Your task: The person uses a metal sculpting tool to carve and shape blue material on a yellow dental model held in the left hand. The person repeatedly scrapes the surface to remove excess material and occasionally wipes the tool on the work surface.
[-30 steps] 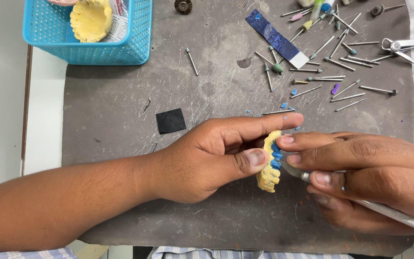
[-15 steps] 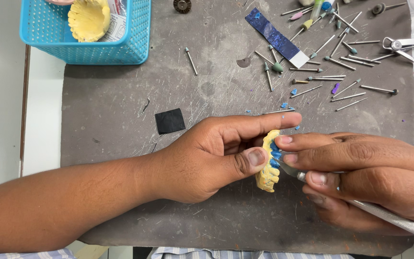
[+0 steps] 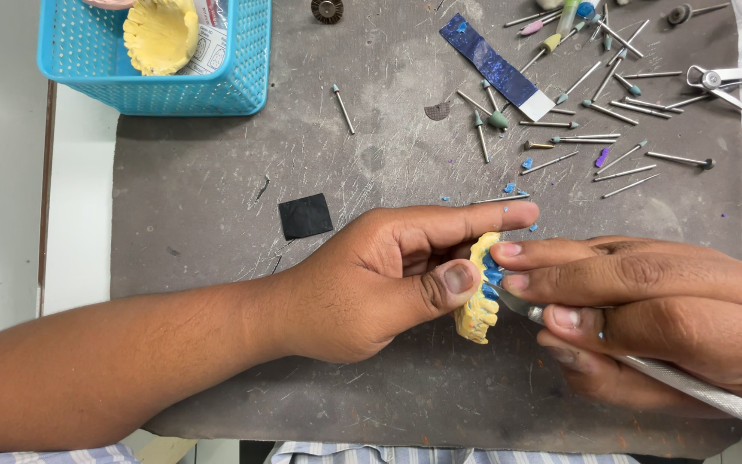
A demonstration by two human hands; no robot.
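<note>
Two bare hands meet over a scuffed grey mat (image 3: 216,258) in the view from the head camera, working on a small yellow tooth model (image 3: 477,302) with a blue patch on its upper part. The left hand (image 3: 388,279) is closed around the model, thumb pressed against its near side and forefinger stretched along its top, holding it just above the mat near the front edge. The right hand (image 3: 646,309) is closed on a slim metal tool (image 3: 689,387), pinched between thumb and fingers, its tip resting against the blue patch. A small black square (image 3: 306,216) lies on the mat just left of the left hand. Beyond the hands, near the far right corner, thin metal pins (image 3: 594,112) lie scattered about a blue strip (image 3: 495,67), with small blue crumbs among them. At the far left corner stands a blue plastic basket (image 3: 242,77) holding another yellow cast (image 3: 161,34). Part of a pair of metal tweezers (image 3: 732,82) shows at the right edge.
</note>
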